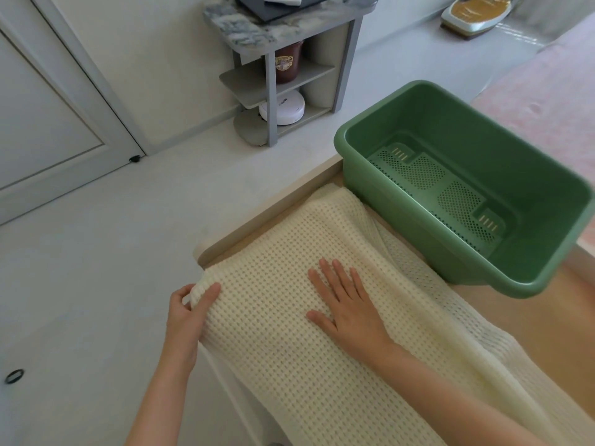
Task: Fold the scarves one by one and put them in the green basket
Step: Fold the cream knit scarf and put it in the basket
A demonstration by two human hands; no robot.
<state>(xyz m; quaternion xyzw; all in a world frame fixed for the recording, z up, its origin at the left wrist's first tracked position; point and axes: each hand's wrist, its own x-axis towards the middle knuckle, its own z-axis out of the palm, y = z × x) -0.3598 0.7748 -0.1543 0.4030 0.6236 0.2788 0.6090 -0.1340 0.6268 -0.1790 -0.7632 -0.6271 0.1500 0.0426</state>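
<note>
Over on the left edge of the tabletop, the left hand [190, 313] has its fingers curled round the corner of the cream waffle-knit scarf [289, 333], thumb on top, so it's gripping the cloth right where it spills over the table's side. The scarf lies lengthwise across the wooden table [531, 304], running from the far corner back toward the person and off the bottom of the view. Mid-scarf, the right hand [344, 304] is laid flat with the fingers spread, pressing down and not holding anything. To me this looks like the folding step, early on: one hand pins, the other has an edge ready to bring over. Next move probably means carrying that gripped edge across toward the pinned part and lining the edges up, since the knit looks soft and floppy and would likely slide or bunch. Right of that sits the green basket [483, 136], on the same table, and I can see its perforated floor, so nothing's in it yet. The scarf's far side lies just beside the basket's near wall, maybe touching, hard to say. Around the room: a pale door [48, 107] far left, a small black ring [14, 376] on the floor, a grey shelf unit [351, 59] with a brown jar [288, 62] and a round white gadget [283, 107]. None of that's in the way. Only the basket sitting so close might crowd the fold.
</note>
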